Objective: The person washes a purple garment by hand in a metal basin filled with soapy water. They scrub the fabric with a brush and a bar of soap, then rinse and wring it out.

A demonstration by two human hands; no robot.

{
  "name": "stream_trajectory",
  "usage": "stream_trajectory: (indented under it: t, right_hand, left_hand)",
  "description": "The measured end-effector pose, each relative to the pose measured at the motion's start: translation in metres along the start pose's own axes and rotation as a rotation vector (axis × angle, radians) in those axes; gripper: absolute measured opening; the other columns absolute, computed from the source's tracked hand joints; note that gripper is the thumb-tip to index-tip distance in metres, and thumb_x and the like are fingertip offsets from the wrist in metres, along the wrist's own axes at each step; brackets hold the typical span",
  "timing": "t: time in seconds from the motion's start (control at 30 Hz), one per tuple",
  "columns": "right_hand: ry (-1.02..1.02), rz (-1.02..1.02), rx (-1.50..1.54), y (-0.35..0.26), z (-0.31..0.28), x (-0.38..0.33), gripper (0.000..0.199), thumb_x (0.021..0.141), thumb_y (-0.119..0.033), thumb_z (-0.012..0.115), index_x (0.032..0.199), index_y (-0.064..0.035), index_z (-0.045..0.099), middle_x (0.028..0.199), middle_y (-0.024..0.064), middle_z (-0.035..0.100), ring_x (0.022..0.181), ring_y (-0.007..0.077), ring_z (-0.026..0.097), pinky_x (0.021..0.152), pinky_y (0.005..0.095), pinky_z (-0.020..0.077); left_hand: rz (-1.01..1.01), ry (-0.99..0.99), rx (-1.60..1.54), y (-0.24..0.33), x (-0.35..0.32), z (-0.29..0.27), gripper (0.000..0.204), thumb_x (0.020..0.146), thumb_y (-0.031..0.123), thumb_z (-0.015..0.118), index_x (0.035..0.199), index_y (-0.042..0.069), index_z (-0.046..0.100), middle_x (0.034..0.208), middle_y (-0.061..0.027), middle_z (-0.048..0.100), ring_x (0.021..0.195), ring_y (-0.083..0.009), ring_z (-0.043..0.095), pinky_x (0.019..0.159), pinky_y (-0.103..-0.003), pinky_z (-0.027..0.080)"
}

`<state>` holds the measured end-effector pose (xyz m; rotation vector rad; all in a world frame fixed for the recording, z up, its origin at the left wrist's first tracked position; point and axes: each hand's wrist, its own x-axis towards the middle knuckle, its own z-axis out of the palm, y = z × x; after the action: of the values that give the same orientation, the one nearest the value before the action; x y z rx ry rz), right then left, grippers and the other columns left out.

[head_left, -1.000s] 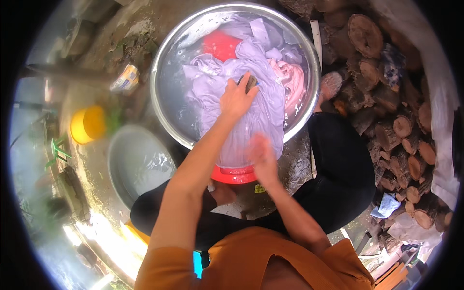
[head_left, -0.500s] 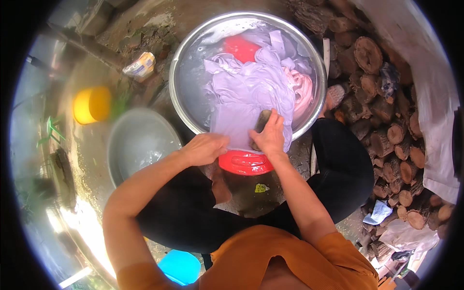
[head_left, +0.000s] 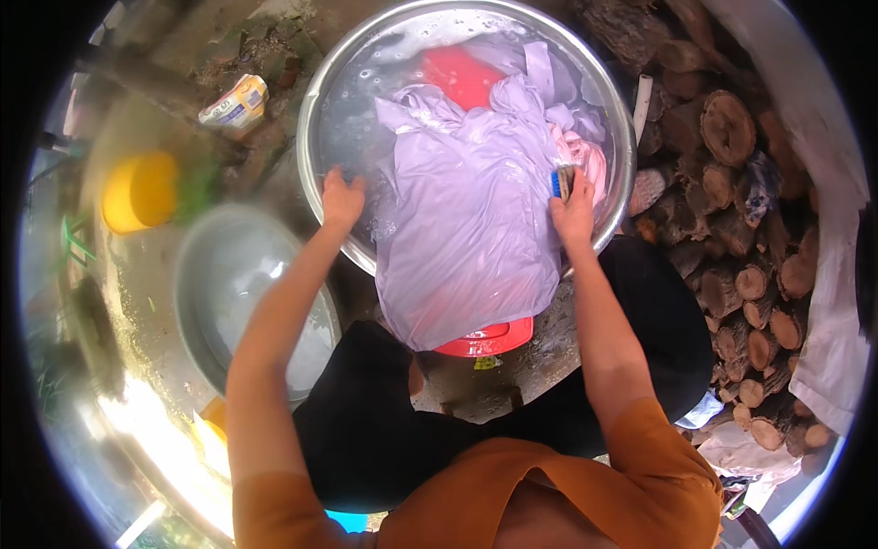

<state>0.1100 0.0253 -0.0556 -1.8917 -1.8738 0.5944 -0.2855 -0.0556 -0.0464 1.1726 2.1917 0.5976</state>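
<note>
On the far left I see a yellow tub [head_left: 139, 190] on the wet ground, and next to it a grey bowl [head_left: 240, 293] with some water in it. A small soap pack [head_left: 234, 102] lies above them.

My left hand [head_left: 342, 199] sits at the left rim of the big basin [head_left: 326, 102]. Its fingers look curled over the rim and the wet edge of the cloth [head_left: 466, 220], but the hand is small in the view, so I cannot tell for sure which one it grips.

The cloth is pale purple and soaked. It lies on a red board [head_left: 485, 337] that leans from the basin out toward me. Its long way runs from the far side of the basin down to me, and its lower end hangs over the near rim.

My right hand [head_left: 574, 212] is at the right edge of the cloth. Its fingers are pressed shut around a blue brush [head_left: 560, 181].

To scrub well, I think the left hand should hold the cloth flat and tight, while the brush goes along the long way of the cloth with firm strokes.

Logs [head_left: 732, 174] are stacked on the right.
</note>
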Motion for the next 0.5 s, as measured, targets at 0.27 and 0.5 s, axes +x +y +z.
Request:
stream_trajectory:
  t: [0.27, 0.5]
  right_hand:
    - [-0.175, -0.015, 0.41, -0.088, -0.045, -0.008, 0.072, 0.081, -0.023, 0.075, 0.144, -0.0027, 0.046, 0.134, 0.0214, 0.055, 0.124, 0.0322, 0.054, 0.103, 0.0377, 0.0418]
    - [-0.436, -0.871, -0.177, -0.15, 0.024, -0.085, 0.041, 0.093, -0.028, 0.061, 0.128, -0.0092, 0.051, 0.117, 0.0176, 0.057, 0.106, 0.0351, 0.058, 0.084, 0.0473, 0.0511]
  left_hand:
    - [0.709, -0.312, -0.057, 0.03, -0.104, 0.003, 0.03, 0.087, 0.025, 0.068, 0.11, 0.006, 0.065, 0.112, -0.0099, 0.062, 0.102, -0.0273, 0.057, 0.09, -0.043, 0.045]
    - [1.318, -0.824, 0.146, 0.031, -0.193, 0.001, 0.059, 0.09, 0.026, 0.065, 0.142, 0.009, 0.046, 0.148, -0.013, 0.043, 0.14, -0.0258, 0.038, 0.116, -0.045, 0.027]
